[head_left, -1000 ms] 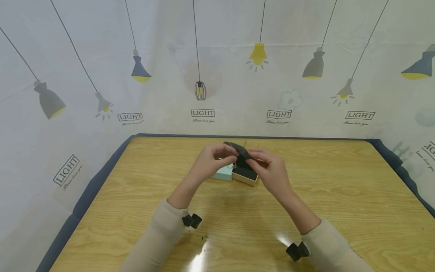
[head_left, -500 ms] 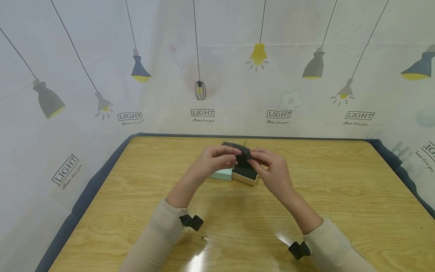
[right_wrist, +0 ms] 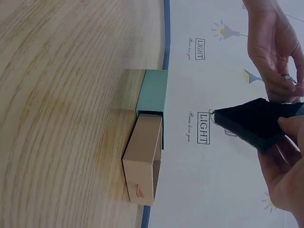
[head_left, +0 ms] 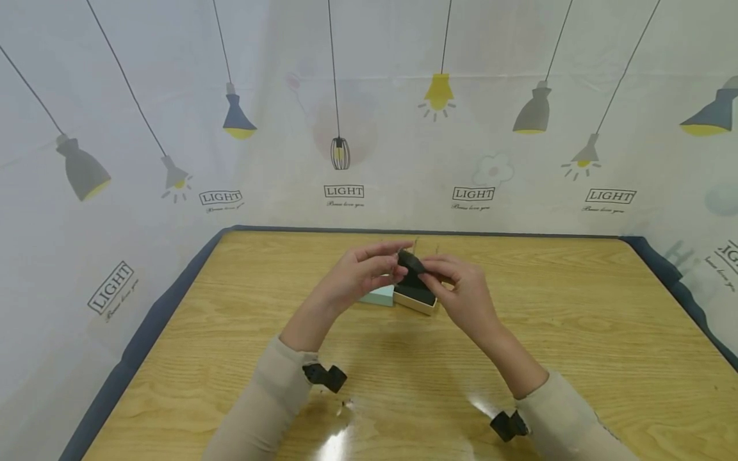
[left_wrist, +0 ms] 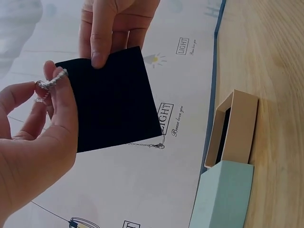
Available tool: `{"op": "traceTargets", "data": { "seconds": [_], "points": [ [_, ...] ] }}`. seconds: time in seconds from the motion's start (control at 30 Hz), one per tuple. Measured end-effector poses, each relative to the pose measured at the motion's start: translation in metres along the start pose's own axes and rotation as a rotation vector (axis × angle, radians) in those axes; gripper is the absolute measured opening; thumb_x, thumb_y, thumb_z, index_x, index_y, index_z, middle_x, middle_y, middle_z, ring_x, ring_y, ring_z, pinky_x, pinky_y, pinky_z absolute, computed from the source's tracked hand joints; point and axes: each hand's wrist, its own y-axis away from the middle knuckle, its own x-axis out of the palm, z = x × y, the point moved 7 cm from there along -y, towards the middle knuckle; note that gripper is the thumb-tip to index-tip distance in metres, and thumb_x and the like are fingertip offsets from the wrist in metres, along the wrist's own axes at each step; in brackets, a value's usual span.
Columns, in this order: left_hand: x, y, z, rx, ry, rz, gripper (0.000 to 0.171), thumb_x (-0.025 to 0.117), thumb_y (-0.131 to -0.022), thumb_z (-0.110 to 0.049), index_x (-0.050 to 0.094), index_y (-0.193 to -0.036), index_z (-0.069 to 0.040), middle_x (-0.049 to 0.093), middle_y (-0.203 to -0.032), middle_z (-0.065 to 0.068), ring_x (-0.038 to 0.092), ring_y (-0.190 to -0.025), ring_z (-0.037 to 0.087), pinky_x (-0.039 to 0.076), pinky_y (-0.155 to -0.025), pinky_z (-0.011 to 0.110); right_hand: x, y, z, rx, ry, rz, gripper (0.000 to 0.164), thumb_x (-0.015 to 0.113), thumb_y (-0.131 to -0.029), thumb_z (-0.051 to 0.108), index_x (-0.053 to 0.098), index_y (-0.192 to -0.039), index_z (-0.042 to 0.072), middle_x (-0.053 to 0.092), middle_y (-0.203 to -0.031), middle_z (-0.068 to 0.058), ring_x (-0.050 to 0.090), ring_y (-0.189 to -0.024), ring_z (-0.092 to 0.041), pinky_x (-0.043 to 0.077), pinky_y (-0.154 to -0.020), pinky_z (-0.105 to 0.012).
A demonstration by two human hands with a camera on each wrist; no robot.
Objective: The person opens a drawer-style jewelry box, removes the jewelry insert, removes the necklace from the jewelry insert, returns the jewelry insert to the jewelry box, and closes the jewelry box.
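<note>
Above the small box my right hand (head_left: 464, 291) grips a square black jewellery pad (left_wrist: 114, 104) by one edge, thumb on its flat face. My left hand (head_left: 363, 275) is at the opposite edge and pinches a silver chain (left_wrist: 51, 83), whose thicker, twisted-looking part shows between thumb and fingers. A thin length of the chain with a clasp (left_wrist: 161, 146) hangs by the pad's lower corner in the left wrist view. How the chain runs behind the pad is hidden.
A beige drawer box (right_wrist: 141, 142) with a small pull tab (right_wrist: 139, 191) and black lining stands on the wooden table (head_left: 230, 358). Its teal sleeve (right_wrist: 154, 92) adjoins it on the left. Behind the table hangs a curtain (head_left: 398, 173) with printed lamps.
The pad has tilted and looks narrower from the head. My left fingers have shifted and spread at its left edge, the forefinger now extended along the top. The box has stayed put.
</note>
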Motion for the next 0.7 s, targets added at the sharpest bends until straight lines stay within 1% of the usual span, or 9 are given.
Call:
{"op": "traceTargets", "data": {
  "seconds": [0.13,0.23,0.33,0.37,0.43,0.5,0.57,0.63,0.7],
  "points": [
    [-0.002,0.000,-0.002,0.011,0.030,-0.029,0.044,0.048,-0.102,-0.004,0.046,-0.147,0.000,0.059,-0.116,0.004,0.069,-0.094,0.006,0.057,-0.089,0.021,-0.001,0.001,-0.002,0.014,0.010,0.000,0.016,0.071,-0.088,-0.003,0.076,-0.103,0.000,0.074,-0.105,-0.013,0.072,-0.098,-0.027,0.062,-0.082,-0.036],
    [-0.004,0.000,-0.005,0.029,0.032,-0.050,0.044,0.048,-0.103,-0.002,0.045,-0.146,0.001,0.060,-0.114,0.002,0.069,-0.097,0.006,0.057,-0.088,0.020,-0.003,0.002,-0.005,0.020,0.011,-0.001,0.017,0.071,-0.088,-0.004,0.075,-0.104,-0.001,0.074,-0.106,-0.015,0.072,-0.099,-0.029,0.062,-0.082,-0.038],
    [-0.006,0.001,-0.007,0.042,0.050,-0.057,0.043,0.046,-0.104,-0.005,0.045,-0.146,0.003,0.062,-0.115,0.003,0.069,-0.102,0.008,0.057,-0.090,0.021,-0.005,0.003,-0.008,0.027,0.010,0.000,0.017,0.070,-0.089,-0.003,0.075,-0.106,-0.002,0.074,-0.107,-0.017,0.072,-0.100,-0.031,0.061,-0.081,-0.037],
    [-0.007,0.001,-0.007,0.045,0.060,-0.056,0.042,0.045,-0.105,-0.007,0.045,-0.146,0.003,0.062,-0.118,0.004,0.068,-0.104,0.009,0.057,-0.091,0.021,-0.006,0.004,-0.009,0.029,0.011,-0.001,0.018,0.070,-0.089,-0.003,0.075,-0.106,-0.002,0.074,-0.107,-0.018,0.072,-0.100,-0.031,0.061,-0.081,-0.037],
    [-0.007,0.001,-0.009,0.049,0.074,-0.049,0.043,0.042,-0.106,-0.013,0.044,-0.146,0.003,0.061,-0.128,0.011,0.067,-0.109,0.010,0.056,-0.095,0.023,-0.007,0.004,-0.011,0.035,0.011,-0.001,0.018,0.070,-0.089,-0.003,0.074,-0.106,-0.002,0.073,-0.107,-0.018,0.072,-0.099,-0.031,0.061,-0.081,-0.036],
    [-0.008,0.002,-0.011,0.054,0.082,-0.036,0.046,0.037,-0.108,-0.020,0.042,-0.147,0.003,0.056,-0.139,0.019,0.065,-0.115,0.012,0.054,-0.099,0.024,-0.009,0.004,-0.012,0.038,0.007,-0.003,0.018,0.070,-0.089,-0.004,0.074,-0.106,-0.002,0.073,-0.106,-0.018,0.072,-0.097,-0.032,0.062,-0.080,-0.036],
    [-0.009,0.002,-0.012,0.052,0.082,-0.026,0.049,0.034,-0.109,-0.026,0.039,-0.150,0.001,0.048,-0.149,0.024,0.062,-0.122,0.015,0.052,-0.102,0.025,-0.010,0.004,-0.013,0.039,0.002,-0.005,0.018,0.070,-0.088,-0.005,0.074,-0.106,-0.003,0.073,-0.106,-0.018,0.073,-0.096,-0.032,0.062,-0.079,-0.035],
    [-0.009,0.002,-0.014,0.057,0.077,-0.016,0.051,0.030,-0.110,-0.030,0.038,-0.151,0.000,0.042,-0.153,0.025,0.058,-0.129,0.020,0.050,-0.105,0.027,-0.011,0.005,-0.014,0.042,-0.003,-0.006,0.019,0.069,-0.088,-0.006,0.074,-0.106,-0.003,0.073,-0.105,-0.019,0.072,-0.096,-0.032,0.062,-0.079,-0.034],
    [-0.010,0.002,-0.015,0.065,0.077,-0.005,0.053,0.028,-0.110,-0.032,0.036,-0.152,-0.001,0.040,-0.155,0.025,0.053,-0.136,0.025,0.049,-0.107,0.028,-0.011,0.005,-0.016,0.050,-0.006,-0.004,0.019,0.069,-0.088,-0.006,0.074,-0.107,-0.003,0.073,-0.106,-0.019,0.072,-0.096,-0.032,0.062,-0.079,-0.034]
  ]
}}
